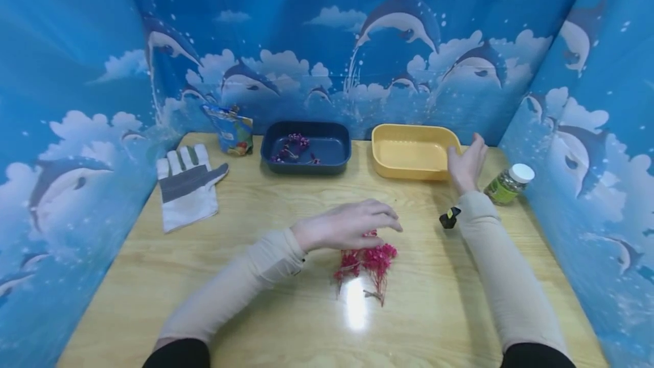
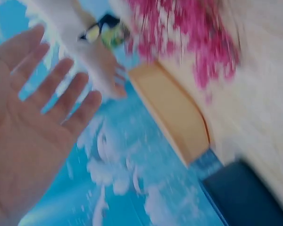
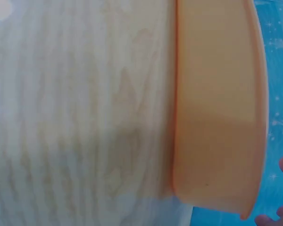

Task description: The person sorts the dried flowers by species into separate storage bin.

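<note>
Nearest, mid-tabletop (image 1: pixel 265 311): loose sprigs of pink dried flowers (image 1: pixel 380 257), lying flat, partly hidden under the left hand, thin stems toward the near edge. Probably brittle. To handle well: pinch low on the stems, gently, clear of the blooms; lift slowly, in case of tangling or shedding. Best not to press down from above.

Just over the sprigs: left hand (image 1: pixel 349 226), palm down, reaching across toward the right. Fingers extended and a little apart, palm bare in the left wrist view; holding nothing, seemingly apart from the blooms.

Farther, at far left: work glove (image 1: pixel 189 189), white and grey, laid flat. At far right: jar (image 1: pixel 502 189) with white lid, tilted in view, green label.

Right hand (image 1: pixel 467 164) between jar and yellow tray (image 1: pixel 411 172), at the tray's right end. Fingers and thumb loosely extended, nothing grasped. Only fingertips in the right wrist view, beyond the rim; contact with the tray impossible to judge. If touching the tray, judged best kept light, to avoid tipping.

Yellow tray: no contents visible. Level with it, to its left: navy tray (image 1: pixel 306 168) holding purple dried flowers (image 1: pixel 298 142). Beside that, upright, blue pouch (image 1: pixel 235 132). Behind all: dolphin-print curtain (image 1: pixel 306 10).
</note>
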Motion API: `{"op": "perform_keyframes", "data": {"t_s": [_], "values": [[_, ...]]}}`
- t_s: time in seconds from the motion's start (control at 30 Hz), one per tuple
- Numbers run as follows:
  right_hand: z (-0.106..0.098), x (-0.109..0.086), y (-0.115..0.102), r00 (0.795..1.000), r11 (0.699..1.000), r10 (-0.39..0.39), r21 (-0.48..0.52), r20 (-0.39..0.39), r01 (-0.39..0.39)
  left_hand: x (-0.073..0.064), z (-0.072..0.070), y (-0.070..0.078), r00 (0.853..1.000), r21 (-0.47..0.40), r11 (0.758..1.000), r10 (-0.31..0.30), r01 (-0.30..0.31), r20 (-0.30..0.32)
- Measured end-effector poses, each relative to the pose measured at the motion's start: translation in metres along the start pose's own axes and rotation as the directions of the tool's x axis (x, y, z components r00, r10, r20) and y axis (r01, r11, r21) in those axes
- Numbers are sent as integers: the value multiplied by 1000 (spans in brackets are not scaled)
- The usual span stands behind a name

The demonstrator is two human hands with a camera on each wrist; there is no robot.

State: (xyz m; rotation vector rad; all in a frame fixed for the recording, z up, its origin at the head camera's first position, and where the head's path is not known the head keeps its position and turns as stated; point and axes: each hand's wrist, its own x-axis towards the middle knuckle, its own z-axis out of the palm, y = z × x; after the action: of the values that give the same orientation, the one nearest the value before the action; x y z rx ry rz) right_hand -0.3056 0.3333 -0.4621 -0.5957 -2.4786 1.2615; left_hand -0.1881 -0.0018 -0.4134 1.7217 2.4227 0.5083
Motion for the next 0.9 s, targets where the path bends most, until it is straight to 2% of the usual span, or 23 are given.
{"op": "perform_keyframes", "data": {"t_s": [0.07,0.13,0.2,0.3,0.47,0.53,0.63,0.77,0.9], "values": [[1,0,3,1000,1000,3,7,0,-3,4,8,10,992,49,997,53,-59,117],[3,0,5,1000,1000,0,11,-4,0,7,17,19,977,82,993,71,-89,203],[5,0,7,1000,1000,14,25,2,-14,9,25,25,963,129,987,55,-92,265],[7,-1,8,997,994,67,85,33,-70,12,36,30,948,201,976,12,-80,319],[10,-2,8,977,962,181,185,108,-199,14,49,33,933,310,946,-20,-99,360],[11,-2,9,968,943,225,224,113,-246,13,54,34,930,356,928,-28,-112,366],[11,-1,12,951,911,288,274,110,-307,13,62,35,933,448,884,-39,-134,358],[13,-2,15,938,883,331,318,100,-346,13,68,36,943,521,844,-57,-131,329],[14,-3,16,931,870,351,335,97,-362,14,68,37,947,541,833,-67,-120,314]]}}
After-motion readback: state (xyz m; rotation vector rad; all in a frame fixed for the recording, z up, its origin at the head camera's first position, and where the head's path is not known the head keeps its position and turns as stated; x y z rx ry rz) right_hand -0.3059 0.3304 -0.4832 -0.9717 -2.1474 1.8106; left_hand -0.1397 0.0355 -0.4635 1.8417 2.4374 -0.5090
